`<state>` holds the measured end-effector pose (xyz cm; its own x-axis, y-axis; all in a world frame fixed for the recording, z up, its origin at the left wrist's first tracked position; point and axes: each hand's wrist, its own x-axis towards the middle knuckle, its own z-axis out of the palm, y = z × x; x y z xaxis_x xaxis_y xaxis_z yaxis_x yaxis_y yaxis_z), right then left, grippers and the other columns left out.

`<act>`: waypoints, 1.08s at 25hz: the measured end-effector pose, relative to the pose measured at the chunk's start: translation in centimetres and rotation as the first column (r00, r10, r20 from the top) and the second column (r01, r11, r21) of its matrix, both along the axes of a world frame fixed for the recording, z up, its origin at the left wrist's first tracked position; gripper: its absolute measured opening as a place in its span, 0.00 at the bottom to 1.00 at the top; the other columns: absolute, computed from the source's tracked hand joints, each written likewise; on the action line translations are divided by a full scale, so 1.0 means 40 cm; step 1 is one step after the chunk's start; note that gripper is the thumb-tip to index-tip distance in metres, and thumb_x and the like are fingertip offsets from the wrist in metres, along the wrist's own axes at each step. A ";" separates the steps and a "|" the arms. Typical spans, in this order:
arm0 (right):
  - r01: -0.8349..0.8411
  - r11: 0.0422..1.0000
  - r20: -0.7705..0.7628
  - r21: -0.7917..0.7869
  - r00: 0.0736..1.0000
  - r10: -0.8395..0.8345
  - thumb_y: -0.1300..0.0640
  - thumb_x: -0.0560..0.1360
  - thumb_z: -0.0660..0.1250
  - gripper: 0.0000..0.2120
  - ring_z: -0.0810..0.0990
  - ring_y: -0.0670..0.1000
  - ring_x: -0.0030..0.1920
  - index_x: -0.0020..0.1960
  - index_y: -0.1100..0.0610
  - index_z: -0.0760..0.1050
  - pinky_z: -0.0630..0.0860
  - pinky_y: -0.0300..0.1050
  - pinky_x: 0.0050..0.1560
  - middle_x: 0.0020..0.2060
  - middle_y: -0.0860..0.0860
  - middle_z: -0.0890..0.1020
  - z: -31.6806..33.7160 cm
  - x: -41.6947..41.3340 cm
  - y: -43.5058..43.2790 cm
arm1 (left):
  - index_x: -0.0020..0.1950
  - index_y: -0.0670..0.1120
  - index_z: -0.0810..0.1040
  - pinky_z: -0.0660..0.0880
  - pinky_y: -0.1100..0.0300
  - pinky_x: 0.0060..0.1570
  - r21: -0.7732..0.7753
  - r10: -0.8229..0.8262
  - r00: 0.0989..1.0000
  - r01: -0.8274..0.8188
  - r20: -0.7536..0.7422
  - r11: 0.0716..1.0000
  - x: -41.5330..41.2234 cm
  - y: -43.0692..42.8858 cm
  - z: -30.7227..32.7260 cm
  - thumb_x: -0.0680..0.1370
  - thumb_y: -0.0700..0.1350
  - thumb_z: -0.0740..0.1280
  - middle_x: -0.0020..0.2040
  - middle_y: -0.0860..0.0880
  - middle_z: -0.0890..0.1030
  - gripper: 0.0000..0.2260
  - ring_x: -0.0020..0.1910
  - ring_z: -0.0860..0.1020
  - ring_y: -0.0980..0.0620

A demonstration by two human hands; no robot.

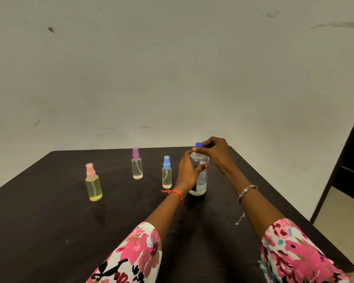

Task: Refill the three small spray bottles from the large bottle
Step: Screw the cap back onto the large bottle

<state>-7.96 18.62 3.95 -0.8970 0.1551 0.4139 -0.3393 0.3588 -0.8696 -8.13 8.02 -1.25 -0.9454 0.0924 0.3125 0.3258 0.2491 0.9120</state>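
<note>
Your left hand [187, 172] curls around the clear, round plastic body of the large bottle [199, 176], which stands upright at 1 o'clock on the dark matte table [49, 221]. Your right hand [215, 154] pinches its blue cap [198, 145] from above. Toward the bottle's 9 o'clock stand three slim cylindrical sprayers: the blue-topped sprayer [166, 174] just beside it, the purple-topped sprayer [137, 166] farther off, and the pink-topped sprayer [93, 184], holding yellowish liquid, farthest.

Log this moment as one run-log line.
left hand: holds large bottle | right hand: pinches blue cap, cap on | pink-top spray bottle, purple-top spray bottle, blue-top spray bottle: upright, untouched
</note>
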 end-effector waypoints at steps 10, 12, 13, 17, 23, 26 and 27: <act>-0.098 0.995 -0.005 -0.019 0.995 0.098 0.63 0.69 0.71 0.11 0.81 0.52 0.45 0.51 0.66 0.79 0.77 0.31 0.42 0.48 0.61 0.82 0.014 0.007 0.014 | 0.68 0.42 0.64 0.70 0.52 0.65 -0.034 -0.013 1.000 0.013 0.007 0.999 0.000 0.001 0.001 0.72 0.45 0.71 0.65 0.42 0.72 0.28 0.65 0.71 0.45; -0.022 0.998 -0.028 -0.053 0.999 0.021 0.61 0.66 0.75 0.11 0.81 0.53 0.41 0.44 0.66 0.78 0.78 0.36 0.41 0.41 0.60 0.82 0.002 0.002 -0.004 | 0.68 0.42 0.64 0.71 0.52 0.64 -0.030 -0.012 1.000 0.012 0.005 0.999 -0.001 -0.002 0.001 0.72 0.45 0.71 0.65 0.42 0.72 0.28 0.65 0.71 0.45; 0.016 0.999 -0.025 -0.040 1.000 -0.017 0.60 0.65 0.76 0.11 0.80 0.53 0.40 0.42 0.64 0.77 0.77 0.40 0.41 0.39 0.58 0.82 -0.004 -0.001 -0.007 | 0.68 0.43 0.64 0.71 0.52 0.64 -0.026 -0.015 1.000 0.015 0.004 1.000 -0.001 -0.004 0.001 0.72 0.45 0.71 0.65 0.42 0.72 0.28 0.65 0.72 0.45; -0.076 0.996 0.061 0.035 0.995 0.074 0.55 0.70 0.71 0.15 0.80 0.53 0.49 0.53 0.62 0.76 0.77 0.45 0.50 0.48 0.56 0.81 0.009 -0.003 0.016 | 0.68 0.43 0.64 0.70 0.51 0.65 -0.027 -0.022 1.000 0.023 0.012 0.999 -0.001 -0.004 0.003 0.72 0.45 0.71 0.65 0.42 0.72 0.28 0.65 0.71 0.45; -0.209 0.976 0.024 0.063 0.978 0.208 0.65 0.72 0.68 0.13 0.80 0.54 0.53 0.57 0.65 0.77 0.78 0.38 0.52 0.54 0.61 0.81 0.015 0.002 0.029 | 0.67 0.42 0.64 0.71 0.52 0.64 -0.018 -0.024 0.999 0.024 0.021 1.000 0.004 -0.003 0.006 0.72 0.44 0.71 0.65 0.42 0.72 0.27 0.64 0.71 0.45; -0.079 0.997 -0.036 -0.023 0.996 0.078 0.65 0.66 0.74 0.14 0.81 0.52 0.44 0.50 0.65 0.80 0.78 0.33 0.43 0.47 0.62 0.83 0.004 -0.004 0.014 | 0.67 0.43 0.64 0.71 0.53 0.63 -0.005 -0.025 1.000 0.025 0.013 1.000 0.007 -0.005 0.006 0.72 0.43 0.71 0.65 0.42 0.72 0.27 0.64 0.72 0.46; -0.034 0.999 -0.049 -0.003 0.998 0.034 0.64 0.64 0.75 0.14 0.81 0.51 0.41 0.49 0.65 0.80 0.78 0.31 0.40 0.44 0.60 0.83 0.000 -0.007 0.008 | 0.67 0.43 0.64 0.71 0.53 0.63 0.001 -0.030 0.999 0.030 0.016 1.000 0.009 -0.005 0.007 0.72 0.43 0.71 0.65 0.43 0.72 0.26 0.64 0.71 0.46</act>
